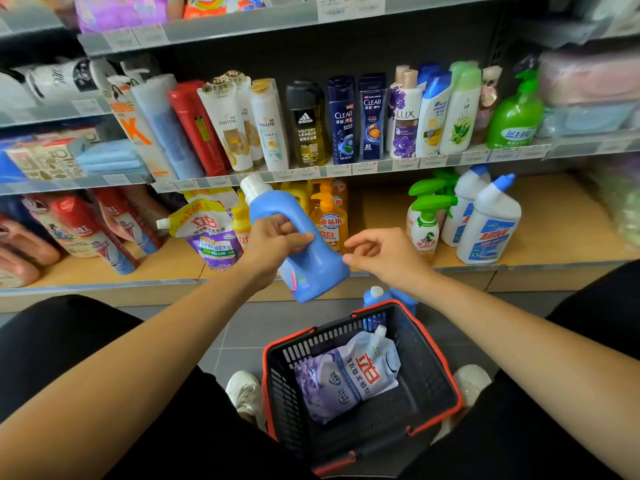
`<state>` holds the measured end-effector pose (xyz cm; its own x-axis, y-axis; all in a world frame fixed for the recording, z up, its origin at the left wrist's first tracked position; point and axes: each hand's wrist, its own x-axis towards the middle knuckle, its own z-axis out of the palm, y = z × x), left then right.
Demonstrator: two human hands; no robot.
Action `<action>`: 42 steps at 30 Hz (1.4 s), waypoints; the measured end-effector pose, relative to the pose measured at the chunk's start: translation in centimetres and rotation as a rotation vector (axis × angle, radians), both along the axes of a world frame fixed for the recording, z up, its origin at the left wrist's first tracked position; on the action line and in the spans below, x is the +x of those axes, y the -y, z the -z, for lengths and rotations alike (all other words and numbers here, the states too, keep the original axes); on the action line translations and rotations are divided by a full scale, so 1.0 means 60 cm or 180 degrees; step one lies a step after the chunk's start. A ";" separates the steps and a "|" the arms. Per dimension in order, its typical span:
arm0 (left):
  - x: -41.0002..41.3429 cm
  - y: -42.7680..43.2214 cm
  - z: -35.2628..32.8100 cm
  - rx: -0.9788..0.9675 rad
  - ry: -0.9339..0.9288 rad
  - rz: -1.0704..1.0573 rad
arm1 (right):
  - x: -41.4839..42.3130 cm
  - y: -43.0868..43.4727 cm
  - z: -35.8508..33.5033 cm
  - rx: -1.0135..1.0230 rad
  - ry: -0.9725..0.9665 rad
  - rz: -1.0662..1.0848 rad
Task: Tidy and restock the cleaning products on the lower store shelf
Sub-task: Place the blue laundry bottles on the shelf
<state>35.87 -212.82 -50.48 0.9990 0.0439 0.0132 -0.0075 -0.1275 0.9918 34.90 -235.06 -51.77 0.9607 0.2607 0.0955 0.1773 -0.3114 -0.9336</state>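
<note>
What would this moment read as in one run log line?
left hand: grips tilted blue plastic detergent bottle by handle | right hand: empty, near bottle base | black plastic basket: holds purple refill pouch

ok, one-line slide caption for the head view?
Left hand grips a blue detergent bottle by its handle before the lower shelf, right hand open beside it, refill pouch in the basket below.

Bare gap on lower shelf [377, 211] between orange bottles [329, 221] and spray bottles [426, 225] (price rail [381, 167] overhangs).

Black trousers [62, 344]; white sneakers [244, 391]; bare forearms [156, 327].
</note>
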 end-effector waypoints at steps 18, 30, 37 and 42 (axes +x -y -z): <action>0.042 -0.009 0.004 0.0046 -0.0035 0.0231 | 0.021 -0.037 0.032 0.0213 -0.1281 0.0239; 0.086 -0.007 0.083 -0.0222 -0.1905 0.0370 | -0.001 0.038 0.030 -0.0647 -0.0657 -0.0465; 0.095 0.035 0.090 -0.0393 -0.1097 0.0086 | 0.000 0.062 0.040 -0.0578 -0.0743 -0.0504; 0.094 0.062 0.056 0.0102 -0.0030 0.0442 | 0.007 0.064 0.060 -0.0261 -0.0981 -0.0342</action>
<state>41.54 -216.55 -53.85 0.9955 -0.0951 0.0028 -0.0178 -0.1574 0.9874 35.32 -238.92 -55.40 0.9077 0.3569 -0.2208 -0.0737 -0.3825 -0.9210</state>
